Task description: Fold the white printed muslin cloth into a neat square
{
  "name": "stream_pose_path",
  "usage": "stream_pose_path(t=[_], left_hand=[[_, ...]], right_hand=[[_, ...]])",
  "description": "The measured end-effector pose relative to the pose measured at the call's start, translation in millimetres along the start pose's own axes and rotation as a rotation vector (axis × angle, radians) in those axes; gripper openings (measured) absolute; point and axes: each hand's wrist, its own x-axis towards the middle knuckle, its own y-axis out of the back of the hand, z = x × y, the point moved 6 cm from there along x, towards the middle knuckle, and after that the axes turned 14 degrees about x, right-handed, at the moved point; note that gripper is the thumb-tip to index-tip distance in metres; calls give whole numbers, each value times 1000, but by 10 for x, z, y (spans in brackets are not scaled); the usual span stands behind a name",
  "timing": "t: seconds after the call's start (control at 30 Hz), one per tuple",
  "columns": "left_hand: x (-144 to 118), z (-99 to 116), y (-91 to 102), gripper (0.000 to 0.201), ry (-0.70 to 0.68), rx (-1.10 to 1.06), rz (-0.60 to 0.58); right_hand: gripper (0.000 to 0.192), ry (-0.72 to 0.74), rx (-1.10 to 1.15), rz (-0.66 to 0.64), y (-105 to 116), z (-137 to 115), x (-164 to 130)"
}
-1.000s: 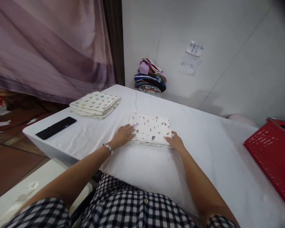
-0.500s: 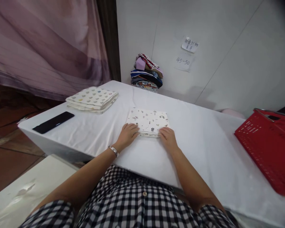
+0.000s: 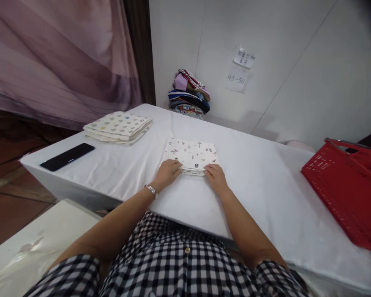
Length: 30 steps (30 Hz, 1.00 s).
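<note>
Checked fabric of the person's shirt fills the bottom of the frame. At centre, the left hand (image 3: 167,173) and the right hand (image 3: 215,178) are laid on the near edge of a folded patterned cloth (image 3: 190,154), which is spread flat on the white desk (image 3: 259,194); whether the edge is pinched in either grip cannot be told. A black remote (image 3: 67,156) is seen at the left, a second folded cloth (image 3: 118,126) beyond it. A red basket (image 3: 346,189) is set at the right edge. A stack of clothes (image 3: 189,98) is piled against the wall at upper centre.
</note>
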Motion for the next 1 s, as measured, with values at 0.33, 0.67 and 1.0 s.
stream_pose_path(t=[0.33, 0.67, 1.0], left_hand=[[112, 72, -25, 29, 10, 10, -67], [118, 119, -75, 31, -26, -53, 9], [114, 73, -118, 28, -121, -29, -16]], right_hand=[[29, 13, 5, 3, -39, 26, 19], [31, 43, 13, 76, 31, -22, -14], [26, 77, 25, -9, -3, 22, -18]])
